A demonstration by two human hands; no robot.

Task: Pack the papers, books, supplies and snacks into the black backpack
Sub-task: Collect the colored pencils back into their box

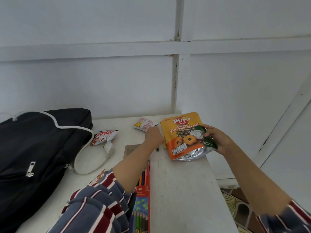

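Observation:
The black backpack (33, 148) with white trim lies on the left of the white table (181, 182), its zippers toward me. My right hand (217, 140) grips the right edge of an orange and yellow pineapple biscuit pouch (183, 137), held tilted just above the table. My left hand (154, 136) reaches forward beside the pouch's left edge, its fingertips at a small pink and white packet (145, 124) near the wall. Its fingers are hidden from me. A dark pencil (157, 148) pokes out below that hand. A red and white snack packet (103, 134) lies beside the backpack.
A red box of coloured pencils (143, 199) lies under my left forearm, with a brown card or notebook (131, 149) behind it. The white wall stands right behind the table. The table's right edge drops off to a patterned floor (235, 202).

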